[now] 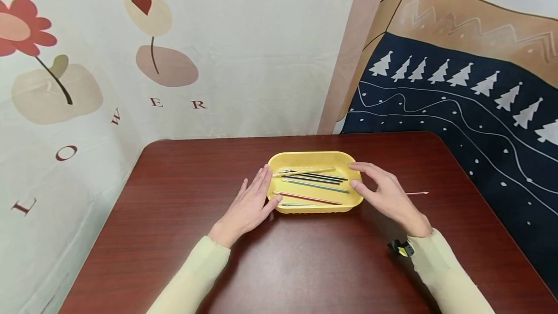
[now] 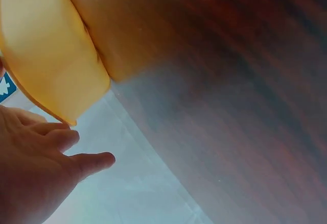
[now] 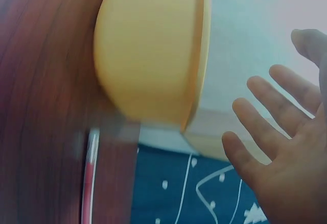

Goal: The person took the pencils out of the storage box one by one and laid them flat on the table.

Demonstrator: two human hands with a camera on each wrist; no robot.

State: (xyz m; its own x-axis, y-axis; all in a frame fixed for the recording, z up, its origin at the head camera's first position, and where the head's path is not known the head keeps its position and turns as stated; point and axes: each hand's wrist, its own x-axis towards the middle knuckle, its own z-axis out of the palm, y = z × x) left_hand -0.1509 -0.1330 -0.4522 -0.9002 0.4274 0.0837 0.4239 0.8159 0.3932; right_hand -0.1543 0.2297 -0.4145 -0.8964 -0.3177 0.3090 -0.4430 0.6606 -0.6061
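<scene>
A yellow plastic basket (image 1: 314, 210) stands in the middle of the table and holds several pencils: a yellow pencil (image 1: 305, 172), black ones, a green pencil (image 1: 318, 186) and a red pencil (image 1: 307, 197). My left hand (image 1: 248, 205) rests against the basket's left end, fingers straight and thumb at the front corner. At the right end my right hand (image 1: 388, 196) hovers by the rim, its fingers spread and holding nothing. In the right wrist view, the palm is apart from the basket (image 3: 153, 45). A red pencil (image 1: 418, 193) lies on the table, partly hidden behind my right hand.
The dark red wooden table (image 1: 183, 183) has rounded far corners. Behind it hangs a pale cloth (image 1: 261, 62) printed with flowers and letters. A navy cloth (image 1: 436, 96) with white trees hangs along the right side. A black wrist strap (image 1: 401, 247) sits on the right sleeve.
</scene>
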